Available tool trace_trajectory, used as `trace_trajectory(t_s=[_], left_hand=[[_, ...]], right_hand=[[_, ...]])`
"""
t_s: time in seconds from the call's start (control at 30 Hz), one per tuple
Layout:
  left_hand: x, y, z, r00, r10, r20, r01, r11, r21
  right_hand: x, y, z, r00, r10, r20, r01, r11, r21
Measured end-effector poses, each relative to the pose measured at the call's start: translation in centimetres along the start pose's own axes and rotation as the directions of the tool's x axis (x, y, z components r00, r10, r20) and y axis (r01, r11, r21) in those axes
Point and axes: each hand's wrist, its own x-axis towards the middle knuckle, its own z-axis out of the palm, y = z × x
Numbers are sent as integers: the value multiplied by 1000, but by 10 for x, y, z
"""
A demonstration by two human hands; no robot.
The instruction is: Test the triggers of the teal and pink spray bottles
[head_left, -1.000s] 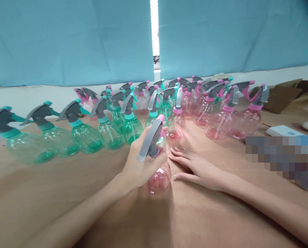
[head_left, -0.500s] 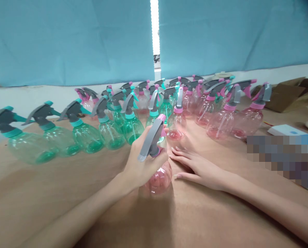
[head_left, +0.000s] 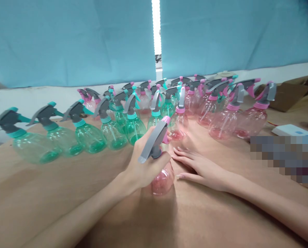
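My left hand (head_left: pixel 143 165) is wrapped round the neck of a pink spray bottle (head_left: pixel 162 181) that stands on the brown table (head_left: pixel 66 193). Its grey trigger head (head_left: pixel 154 141) with a pink nozzle sticks up above my fingers. My right hand (head_left: pixel 197 165) lies flat on the table just right of that bottle, fingers stretched out, holding nothing. Behind my hands stand several green spray bottles (head_left: pixel 88 136) on the left and several pink spray bottles (head_left: pixel 227 122) on the right.
Blue curtains (head_left: pixel 66 38) hang behind the table with a bright gap between them. A cardboard box (head_left: pixel 285 94) and a white flat object (head_left: pixel 290 130) sit at the right. A pixelated patch covers part of the right side.
The view has shifted slightly, so everything sits a little further right. Both hands and the held bottle keep the same pose.
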Motion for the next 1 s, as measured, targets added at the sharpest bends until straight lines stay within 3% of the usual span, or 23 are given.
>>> trace_trajectory(t_s=[0.5,1.0], left_hand=[[0,-2,1,1000,-2,-30,2,1000,-25],[-4,-8,5,995,79,-68,-79,997,14]], right_hand=[[1,-1,0,1000,0,-4,0,1000,5],[0,1,1,1000,22,17,-22,999,29]])
